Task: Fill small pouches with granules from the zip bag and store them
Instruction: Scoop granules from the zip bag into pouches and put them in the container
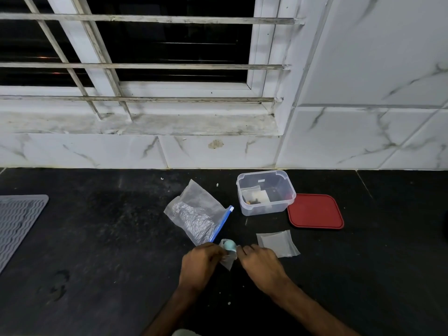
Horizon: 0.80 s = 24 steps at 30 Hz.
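Grey mat (pixel 17 221): laid at the far left of the counter, cut off by the frame edge.
Zip bag (pixel 196 214): laid flat just beyond the left hand, blue zip strip turned towards the container; crinkled contents are seen through it.
Container (pixel 264 210): clear, uncovered, set right of the zip bag; a filled pouch (pixel 254 198) with dark bits is seen inside.
Red lid (pixel 315 212): laid flat, touching the container's right side.
Spare pouches (pixel 277 242): stacked flat just beyond the right hand.
Window (pixel 145 44): barred, dark behind the glass.
Wall (pixel 363 132): covered in white veined tiles.
Counter (pixel 97 238): black, speckled, dusted with a few pale crumbs.
Left hand (pixel 200 261): fingers curled, the small pouch (pixel 228 261) pinched at its left edge.
Right hand (pixel 260 261): fingers curled at the pouch's right edge; whether the pouch or the scoop is gripped cannot be told.
Pale blue scoop (pixel 229 245): held at the pouch's mouth, between both hands.
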Each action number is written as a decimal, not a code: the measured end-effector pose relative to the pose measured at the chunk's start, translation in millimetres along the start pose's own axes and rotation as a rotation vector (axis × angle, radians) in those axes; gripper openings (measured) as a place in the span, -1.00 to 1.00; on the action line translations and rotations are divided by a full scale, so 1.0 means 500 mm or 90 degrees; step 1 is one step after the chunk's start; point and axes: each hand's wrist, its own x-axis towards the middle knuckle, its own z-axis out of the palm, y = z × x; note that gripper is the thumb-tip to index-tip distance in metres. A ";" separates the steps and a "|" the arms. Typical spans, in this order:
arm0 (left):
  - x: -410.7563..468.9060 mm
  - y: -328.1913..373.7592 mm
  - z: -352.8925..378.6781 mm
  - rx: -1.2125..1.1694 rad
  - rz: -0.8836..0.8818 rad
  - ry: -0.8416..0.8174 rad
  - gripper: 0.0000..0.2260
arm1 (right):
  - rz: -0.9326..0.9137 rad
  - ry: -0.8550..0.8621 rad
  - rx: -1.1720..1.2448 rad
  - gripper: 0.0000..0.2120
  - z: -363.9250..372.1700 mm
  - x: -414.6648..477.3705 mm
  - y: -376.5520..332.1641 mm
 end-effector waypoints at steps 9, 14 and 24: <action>0.003 -0.004 0.001 -0.009 -0.026 0.035 -0.89 | -0.002 0.033 0.030 -0.53 -0.003 0.003 0.001; -0.001 -0.004 0.001 -0.002 -0.039 0.036 -0.88 | 0.010 0.064 0.034 -0.59 0.000 -0.001 -0.002; 0.002 0.009 -0.003 -0.003 -0.018 0.015 -0.85 | 0.031 0.120 0.062 -0.75 0.011 0.008 0.003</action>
